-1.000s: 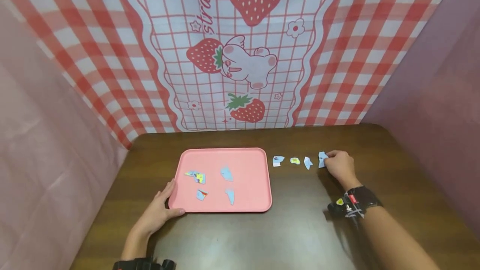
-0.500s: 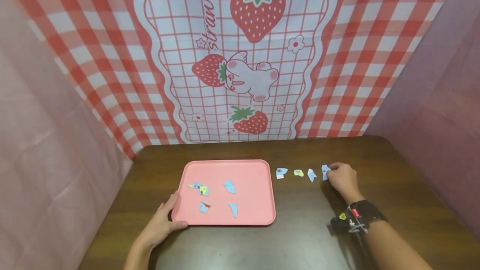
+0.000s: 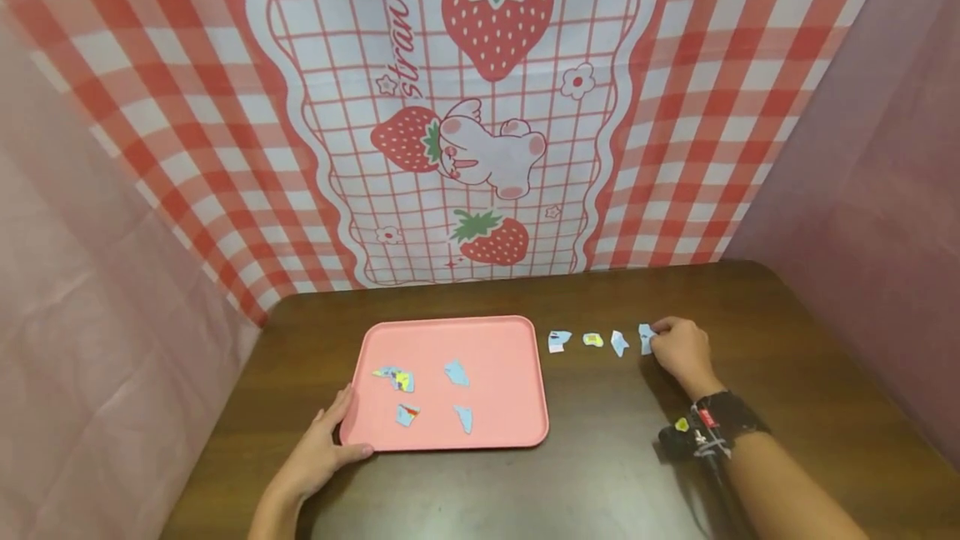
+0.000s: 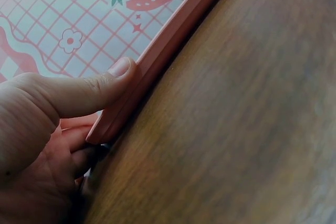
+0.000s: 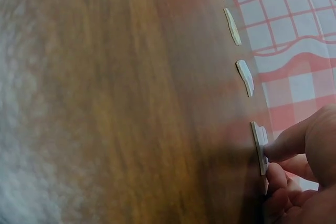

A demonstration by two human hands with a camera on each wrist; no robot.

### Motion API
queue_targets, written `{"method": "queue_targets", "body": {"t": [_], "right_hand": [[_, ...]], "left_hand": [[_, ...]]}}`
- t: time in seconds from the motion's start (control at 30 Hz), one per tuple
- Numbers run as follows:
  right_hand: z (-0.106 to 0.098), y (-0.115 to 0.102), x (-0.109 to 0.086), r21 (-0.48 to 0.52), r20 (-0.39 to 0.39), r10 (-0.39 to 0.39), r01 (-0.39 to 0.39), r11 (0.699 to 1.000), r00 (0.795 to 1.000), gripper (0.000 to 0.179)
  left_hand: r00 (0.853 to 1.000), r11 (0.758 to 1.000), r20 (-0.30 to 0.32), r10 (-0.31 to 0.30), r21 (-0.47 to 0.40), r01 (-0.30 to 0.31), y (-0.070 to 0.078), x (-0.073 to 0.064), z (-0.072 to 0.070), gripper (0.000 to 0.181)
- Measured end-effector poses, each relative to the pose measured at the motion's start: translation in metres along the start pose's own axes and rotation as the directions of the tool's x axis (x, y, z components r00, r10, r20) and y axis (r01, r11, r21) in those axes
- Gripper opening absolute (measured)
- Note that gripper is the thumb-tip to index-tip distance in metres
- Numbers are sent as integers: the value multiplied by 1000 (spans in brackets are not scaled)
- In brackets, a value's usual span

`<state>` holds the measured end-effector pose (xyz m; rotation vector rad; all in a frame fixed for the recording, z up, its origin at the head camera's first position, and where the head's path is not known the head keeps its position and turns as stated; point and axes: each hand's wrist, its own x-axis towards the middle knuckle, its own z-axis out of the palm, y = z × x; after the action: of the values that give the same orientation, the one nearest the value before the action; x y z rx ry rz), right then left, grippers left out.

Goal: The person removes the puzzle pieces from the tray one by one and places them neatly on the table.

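Four puzzle pieces already lie scattered inside the pink tray (image 3: 450,332), none visibly joined to another, so the work looks to be about half along: as many pieces again wait outside it, in a short row on the counter (image 3: 600,473) just right of the tray's far right corner. The right hand (image 3: 678,350) is at the piece farthest from the tray in that row, the end piece (image 3: 646,338); the wrist view shows the fingers (image 5: 286,142) curled and pinching its edge, with the piece lying flat on the wood. This end piece is pale blue and irregular, and its long axis runs roughly away from the person, toward the strawberry backdrop (image 3: 480,107), crosswise to the row itself; which end is its top I cannot tell. The three pieces between it and the tray lie untouched. The left hand (image 3: 322,452) holds the tray's near left corner, thumb pressed on the rim and the other fingers tucked beneath, steadying it.
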<state>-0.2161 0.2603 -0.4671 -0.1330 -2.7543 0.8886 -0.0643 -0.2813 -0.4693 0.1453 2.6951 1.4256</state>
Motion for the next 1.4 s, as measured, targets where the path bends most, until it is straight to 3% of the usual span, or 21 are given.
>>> {"method": "queue_targets", "body": {"t": [0.27, 0.5, 0.73, 0.93, 1.03, 1.13, 1.4], "right_hand": [[-13, 1, -1, 25, 23, 68, -69, 997, 997, 25], [-23, -10, 15, 41, 143, 89, -96, 995, 986, 41], [-25, -31, 24, 25, 288, 109, -121, 992, 952, 61], [-25, -58, 27, 25, 376, 175, -199, 980, 910, 83], [-30, -73, 30, 10, 375, 204, -224, 975, 904, 93], [-32, -86, 32, -13, 350, 218, -228, 974, 911, 98], [-22, -100, 29, -79, 370, 227, -213, 974, 901, 101]], "left_hand": [[998, 1000, 55, 29, -7, -28, 4, 15, -8, 98], [997, 999, 72, 39, 8, -40, 5, 30, -18, 98], [997, 997, 65, 50, 55, -54, 1, 23, -30, 100], [998, 999, 62, -10, 42, 8, 7, 9, -43, 99], [999, 999, 52, 9, 47, -11, 11, 9, -50, 98], [999, 998, 44, 32, 59, -34, 15, 9, -57, 96], [999, 995, 26, -22, 101, 19, 16, -13, -65, 97]]}}
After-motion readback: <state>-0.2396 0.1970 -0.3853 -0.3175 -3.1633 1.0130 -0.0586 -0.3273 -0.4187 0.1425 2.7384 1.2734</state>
